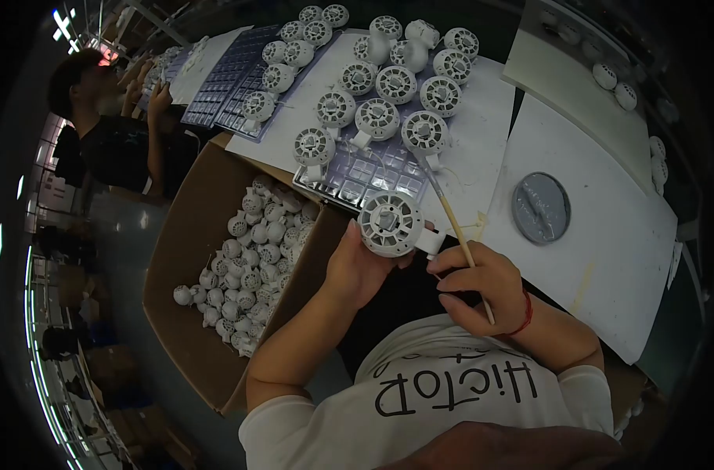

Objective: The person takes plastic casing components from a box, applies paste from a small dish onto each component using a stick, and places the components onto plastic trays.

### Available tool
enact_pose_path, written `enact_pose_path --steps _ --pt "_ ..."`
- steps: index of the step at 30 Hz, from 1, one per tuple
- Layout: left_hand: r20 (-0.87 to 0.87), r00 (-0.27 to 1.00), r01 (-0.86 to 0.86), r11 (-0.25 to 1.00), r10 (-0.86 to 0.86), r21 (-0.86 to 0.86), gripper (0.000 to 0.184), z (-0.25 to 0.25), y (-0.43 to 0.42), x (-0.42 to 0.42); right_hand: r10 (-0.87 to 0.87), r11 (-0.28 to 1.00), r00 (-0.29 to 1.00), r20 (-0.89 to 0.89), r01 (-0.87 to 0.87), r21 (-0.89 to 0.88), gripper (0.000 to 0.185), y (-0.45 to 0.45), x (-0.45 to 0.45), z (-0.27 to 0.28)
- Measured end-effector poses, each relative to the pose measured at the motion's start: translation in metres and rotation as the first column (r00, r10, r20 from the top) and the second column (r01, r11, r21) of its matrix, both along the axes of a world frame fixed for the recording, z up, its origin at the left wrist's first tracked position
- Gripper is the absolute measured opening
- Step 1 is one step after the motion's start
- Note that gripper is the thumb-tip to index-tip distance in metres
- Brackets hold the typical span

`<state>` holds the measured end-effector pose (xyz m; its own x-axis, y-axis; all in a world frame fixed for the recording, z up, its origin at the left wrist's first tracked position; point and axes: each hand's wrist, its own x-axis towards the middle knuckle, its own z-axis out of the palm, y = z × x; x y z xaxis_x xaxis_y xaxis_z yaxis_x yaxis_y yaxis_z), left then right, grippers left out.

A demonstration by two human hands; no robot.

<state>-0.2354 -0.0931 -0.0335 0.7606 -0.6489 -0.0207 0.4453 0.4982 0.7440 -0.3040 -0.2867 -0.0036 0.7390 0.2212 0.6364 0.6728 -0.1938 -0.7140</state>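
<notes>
My left hand [358,270] is closed around a white round slotted housing [390,224], which looks like a small fan head, with its grille facing up and a grey patch at its centre. A white bracket [429,242] sticks out of its right side. My right hand [484,288] grips a thin paintbrush [459,235] with a wooden handle, its bristle end pointing away from me. The fingertips of that hand are close to the bracket; whether they touch it I cannot tell. To the right, a round dish [564,205] holds grey paste or paint.
Several similar housings [376,117] stand in rows on the table, some on a clear plastic tray [357,184]. A cardboard box [181,313] full of small white parts [247,258] stands at my left. A person [126,145] works at the table's far left. A raised board [592,86] borders the right.
</notes>
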Motion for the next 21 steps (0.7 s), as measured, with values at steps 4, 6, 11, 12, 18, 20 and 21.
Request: enact_pose_path --steps 4,6,11,12,18,20,21 --pt "-0.134 0.968 -0.195 0.973 0.211 0.125 0.062 0.014 -0.001 0.014 0.054 0.999 0.991 0.124 -0.055 0.004 0.025 0.001 0.006 -0.001" --pt "-0.041 0.969 -0.221 0.933 0.242 0.284 0.065 0.019 0.010 0.034 0.042 0.999 0.987 0.152 -0.041 -0.010 0.025 -0.008 0.004 0.000" --pt "0.032 0.938 -0.331 0.869 0.344 0.367 0.056 0.016 0.021 0.067 -0.039 0.999 0.987 0.156 0.044 -0.029 0.027 -0.031 -0.005 0.001" --pt "0.074 0.948 -0.313 0.869 0.309 0.384 0.054 0.016 0.020 0.069 -0.070 0.997 0.984 0.164 0.076 -0.033 0.027 -0.034 -0.007 0.000" --pt "0.073 0.971 -0.239 0.894 0.229 0.379 0.050 0.024 0.013 0.058 -0.149 0.985 0.972 0.180 0.162 -0.059 0.028 -0.051 -0.013 -0.003" --pt "0.051 0.965 -0.257 0.900 0.256 0.351 0.046 0.024 0.010 0.057 -0.160 0.983 0.970 0.181 0.173 -0.058 0.029 -0.055 -0.014 -0.004" --pt "0.056 0.961 -0.270 0.876 0.271 0.399 0.047 0.023 0.010 0.058 -0.164 0.984 0.971 0.175 0.174 -0.045 0.029 -0.057 -0.014 -0.004"
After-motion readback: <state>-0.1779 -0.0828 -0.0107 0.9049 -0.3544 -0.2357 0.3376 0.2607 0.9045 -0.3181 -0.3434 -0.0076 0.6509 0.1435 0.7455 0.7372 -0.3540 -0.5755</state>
